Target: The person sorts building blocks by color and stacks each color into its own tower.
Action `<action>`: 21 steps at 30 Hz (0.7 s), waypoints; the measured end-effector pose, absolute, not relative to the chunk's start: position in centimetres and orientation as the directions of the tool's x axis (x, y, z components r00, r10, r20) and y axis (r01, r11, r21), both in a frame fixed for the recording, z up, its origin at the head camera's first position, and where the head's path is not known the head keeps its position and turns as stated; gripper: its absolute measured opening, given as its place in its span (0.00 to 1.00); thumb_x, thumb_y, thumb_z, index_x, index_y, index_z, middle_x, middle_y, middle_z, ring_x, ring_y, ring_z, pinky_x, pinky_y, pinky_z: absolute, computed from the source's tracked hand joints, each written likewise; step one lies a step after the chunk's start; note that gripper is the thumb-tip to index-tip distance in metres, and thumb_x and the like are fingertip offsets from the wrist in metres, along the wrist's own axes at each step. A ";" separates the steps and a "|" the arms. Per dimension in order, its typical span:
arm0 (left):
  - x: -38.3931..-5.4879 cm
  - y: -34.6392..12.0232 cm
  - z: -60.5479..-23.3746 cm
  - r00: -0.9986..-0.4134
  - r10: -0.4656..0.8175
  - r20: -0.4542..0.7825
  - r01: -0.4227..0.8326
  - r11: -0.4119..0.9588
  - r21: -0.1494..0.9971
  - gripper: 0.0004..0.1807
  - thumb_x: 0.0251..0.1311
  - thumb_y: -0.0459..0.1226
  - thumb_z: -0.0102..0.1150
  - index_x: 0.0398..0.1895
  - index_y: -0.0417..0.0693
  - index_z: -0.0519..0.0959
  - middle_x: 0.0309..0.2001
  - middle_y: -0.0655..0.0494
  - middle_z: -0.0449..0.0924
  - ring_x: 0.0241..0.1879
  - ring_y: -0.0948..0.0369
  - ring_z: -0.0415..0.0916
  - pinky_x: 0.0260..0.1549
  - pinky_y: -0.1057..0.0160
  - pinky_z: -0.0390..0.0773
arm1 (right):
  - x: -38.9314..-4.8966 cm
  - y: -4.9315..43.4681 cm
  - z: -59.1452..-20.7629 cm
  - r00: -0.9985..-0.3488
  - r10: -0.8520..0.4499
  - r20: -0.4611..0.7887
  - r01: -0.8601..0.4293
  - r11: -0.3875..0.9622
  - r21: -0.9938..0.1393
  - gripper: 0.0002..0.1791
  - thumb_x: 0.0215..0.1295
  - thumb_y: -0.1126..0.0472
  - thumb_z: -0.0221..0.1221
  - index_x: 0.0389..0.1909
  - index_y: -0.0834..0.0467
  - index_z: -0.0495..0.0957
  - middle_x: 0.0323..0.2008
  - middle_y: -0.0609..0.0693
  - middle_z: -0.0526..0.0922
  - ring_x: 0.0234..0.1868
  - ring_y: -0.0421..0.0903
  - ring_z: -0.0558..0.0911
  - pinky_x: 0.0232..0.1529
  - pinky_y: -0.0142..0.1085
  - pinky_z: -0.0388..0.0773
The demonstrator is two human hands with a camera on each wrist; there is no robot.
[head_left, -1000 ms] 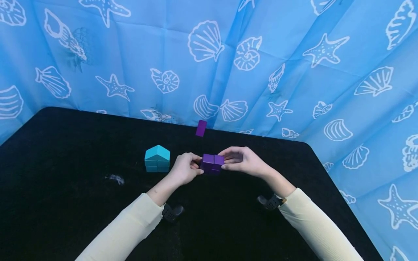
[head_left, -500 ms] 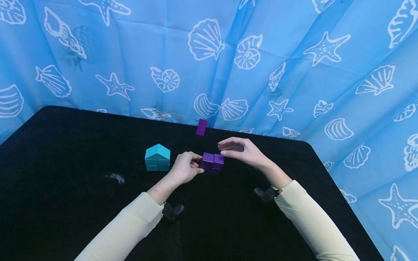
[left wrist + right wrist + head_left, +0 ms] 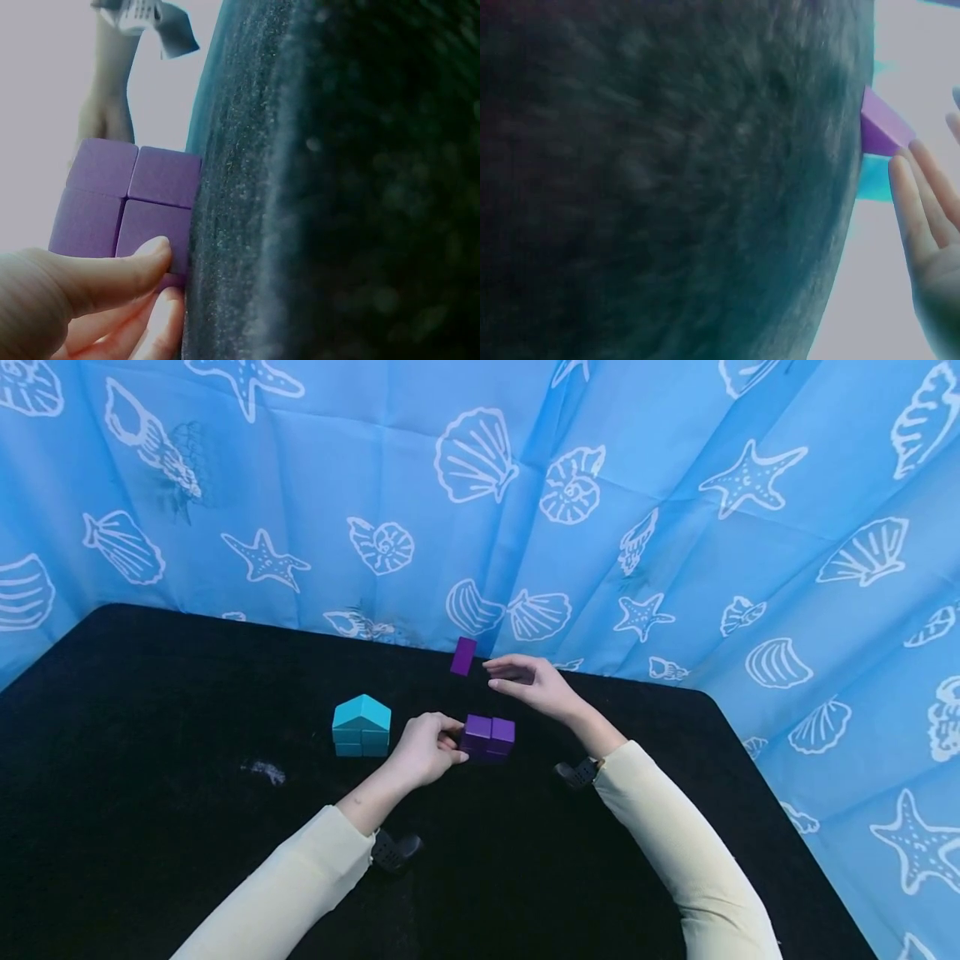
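Note:
Purple blocks (image 3: 490, 737) stand stacked two high and two wide on the black table. My left hand (image 3: 423, 747) holds the stack at its left side; in the left wrist view the thumb (image 3: 154, 255) lies on the face of one lower block (image 3: 146, 225), with the fingers partly hidden beneath. Toward the back, my right hand (image 3: 536, 685) is raised with straight, slightly parted fingers and nothing in them. It is nearest to a lone purple block (image 3: 463, 657) close to the far edge. The right wrist view shows this block (image 3: 881, 127) as wedge-shaped, beside the fingertips (image 3: 900, 169).
A teal block house (image 3: 362, 727) with a pointed roof stands left of my left hand. A pale smudge (image 3: 266, 772) marks the black tabletop (image 3: 187, 693). Behind the far edge hangs a blue curtain (image 3: 300, 468) printed with shells and starfish.
My right hand has let go of the purple stack and moved up and back toward the lone purple block. The left hand keeps its hold in the same place.

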State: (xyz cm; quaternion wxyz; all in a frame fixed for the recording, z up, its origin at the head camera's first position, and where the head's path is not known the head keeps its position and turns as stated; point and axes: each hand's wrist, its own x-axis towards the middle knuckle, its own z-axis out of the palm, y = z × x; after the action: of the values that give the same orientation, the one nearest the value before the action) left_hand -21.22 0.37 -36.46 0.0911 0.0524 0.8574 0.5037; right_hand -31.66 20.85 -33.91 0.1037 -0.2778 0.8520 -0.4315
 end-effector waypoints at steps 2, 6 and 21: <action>-21.2 0.3 -36.5 -0.978 0.181 -0.103 -0.001 0.489 0.872 0.21 0.57 0.30 0.64 0.55 0.38 0.77 0.41 0.48 0.78 0.36 0.59 0.76 0.39 0.62 0.79 | -32.4 20.4 -34.1 -0.820 -0.568 0.072 -0.399 0.477 -0.783 0.22 0.68 0.60 0.57 0.60 0.63 0.72 0.60 0.62 0.75 0.61 0.56 0.74 0.61 0.49 0.72; -21.2 0.2 -36.5 -0.979 0.178 -0.095 0.004 0.489 0.872 0.21 0.57 0.29 0.64 0.55 0.38 0.77 0.42 0.48 0.78 0.37 0.59 0.76 0.39 0.62 0.79 | -33.7 19.4 -34.2 -0.840 -0.540 0.054 -0.381 0.515 -0.768 0.24 0.66 0.59 0.59 0.62 0.60 0.71 0.61 0.60 0.74 0.62 0.55 0.73 0.62 0.49 0.71; -21.2 0.4 -36.6 -0.979 0.185 -0.086 0.013 0.475 0.880 0.20 0.56 0.29 0.65 0.54 0.38 0.78 0.42 0.49 0.78 0.36 0.59 0.75 0.38 0.62 0.79 | -36.0 16.8 -34.6 -0.869 -0.494 0.016 -0.372 0.633 -0.679 0.32 0.63 0.56 0.62 0.68 0.53 0.65 0.59 0.58 0.75 0.61 0.54 0.73 0.55 0.50 0.75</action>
State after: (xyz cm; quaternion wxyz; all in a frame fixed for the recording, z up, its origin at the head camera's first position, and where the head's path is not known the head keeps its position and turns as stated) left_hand -21.16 0.35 -36.58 0.0847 0.0578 0.8545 0.5092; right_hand -36.00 16.85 -34.56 0.0861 -0.2408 0.8995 -0.3543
